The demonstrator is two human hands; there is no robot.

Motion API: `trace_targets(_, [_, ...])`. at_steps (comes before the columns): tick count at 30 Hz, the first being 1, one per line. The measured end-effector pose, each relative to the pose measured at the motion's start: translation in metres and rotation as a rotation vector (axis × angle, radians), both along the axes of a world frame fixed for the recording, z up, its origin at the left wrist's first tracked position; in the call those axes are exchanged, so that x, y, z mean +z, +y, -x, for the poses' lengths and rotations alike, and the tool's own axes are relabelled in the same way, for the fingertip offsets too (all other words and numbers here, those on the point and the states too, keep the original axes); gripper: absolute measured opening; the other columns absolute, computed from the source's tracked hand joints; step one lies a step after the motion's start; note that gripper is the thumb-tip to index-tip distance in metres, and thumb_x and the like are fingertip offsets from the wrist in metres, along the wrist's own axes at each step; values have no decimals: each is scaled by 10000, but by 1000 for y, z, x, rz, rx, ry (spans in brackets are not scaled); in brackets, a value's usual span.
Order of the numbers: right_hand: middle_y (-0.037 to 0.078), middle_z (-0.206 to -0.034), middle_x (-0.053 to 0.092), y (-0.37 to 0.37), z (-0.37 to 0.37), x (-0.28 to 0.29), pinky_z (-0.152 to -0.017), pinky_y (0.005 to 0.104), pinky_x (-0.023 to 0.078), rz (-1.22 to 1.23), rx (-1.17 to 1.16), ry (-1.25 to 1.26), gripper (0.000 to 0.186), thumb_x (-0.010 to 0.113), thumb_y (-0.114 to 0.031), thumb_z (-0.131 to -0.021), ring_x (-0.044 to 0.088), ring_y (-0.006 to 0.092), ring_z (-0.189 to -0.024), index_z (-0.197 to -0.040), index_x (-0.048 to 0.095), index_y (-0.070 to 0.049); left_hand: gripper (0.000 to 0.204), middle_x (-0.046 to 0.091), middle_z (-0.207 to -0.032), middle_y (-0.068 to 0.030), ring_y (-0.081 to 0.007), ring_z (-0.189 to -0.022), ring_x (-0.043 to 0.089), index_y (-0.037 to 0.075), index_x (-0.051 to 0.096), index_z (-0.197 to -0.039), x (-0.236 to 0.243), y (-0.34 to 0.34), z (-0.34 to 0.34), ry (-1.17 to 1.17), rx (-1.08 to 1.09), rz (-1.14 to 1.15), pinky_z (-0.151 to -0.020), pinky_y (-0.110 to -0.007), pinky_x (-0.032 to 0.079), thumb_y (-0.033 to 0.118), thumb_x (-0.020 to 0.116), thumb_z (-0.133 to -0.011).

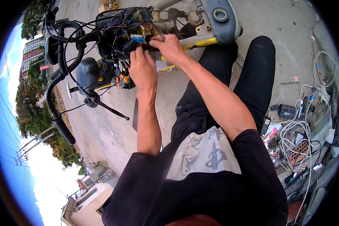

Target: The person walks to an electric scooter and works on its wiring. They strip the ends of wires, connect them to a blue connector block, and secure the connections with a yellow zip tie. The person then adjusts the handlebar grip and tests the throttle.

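1. The blue connector [138,39] sits among the scooter's wiring [118,22], near both hands; its long axis runs roughly left to right, its right end slightly lower.
2. The left hand [142,69] points upward, fingers bunched just below it; I cannot tell whether they grip.
3. The right hand [168,48] reaches up-left, fingers near the wires, their hold unclear.
4. The handlebar [66,71] lies at left.

Pale concrete ground [101,126]; green trees [32,100]; beige building [84,211]; bright, cloudy sky [5,128].
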State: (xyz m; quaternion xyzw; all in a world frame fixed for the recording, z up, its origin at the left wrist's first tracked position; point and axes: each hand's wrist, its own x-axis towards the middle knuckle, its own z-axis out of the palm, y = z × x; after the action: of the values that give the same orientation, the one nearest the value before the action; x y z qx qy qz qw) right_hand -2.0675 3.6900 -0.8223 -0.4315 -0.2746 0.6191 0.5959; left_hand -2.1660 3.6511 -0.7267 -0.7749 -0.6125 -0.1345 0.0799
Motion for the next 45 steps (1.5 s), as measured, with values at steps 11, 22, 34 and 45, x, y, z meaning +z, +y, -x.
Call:
trace_targets(11, [93, -1028, 801, 1, -13, 11, -831, 308, 555, -60, 120, -32, 348, 778, -165, -911, 702, 129, -928, -1188, 776, 44, 502, 473, -1316, -219, -433, -1076, 672, 59, 527, -1470, -18, -2, -9, 193, 92, 144, -763, -507, 591, 148, 652, -992])
trace_targets(22, [135, -969, 802, 6, 3, 1, -772, 328, 563, -35, -20, -113, 371, 847, -221, -849, 729, 170, -864, -1115, 788, 32, 439, 369, -1597, -282, -440, -1208, 652, 13, 600, -1402, -12, -28, -8, 73, 51, -54, -906, -472, 576, 148, 678, -991])
trace_targets(34, [234, -992, 749, -28, -69, 37, -897, 475, 519, -28, 105, -485, 561, 466, -521, -1043, 713, 405, -982, -1146, 762, -56, 231, 739, -1032, -146, -300, -849, 721, -6, 720, -1153, 67, 28, 4, -353, -23, -163, -781, -402, 573, 153, 724, -984])
trace_targets(45, [148, -766, 704, -32, -101, 75, -692, 415, 480, 14, 323, -583, 418, 594, -350, -986, 624, 251, -723, -964, 758, 34, 440, 791, -1077, -171, -382, -1046, 744, 72, 791, -1159, 93, 86, -9, -18, 197, 249, -911, -479, 568, 408, 799, -875])
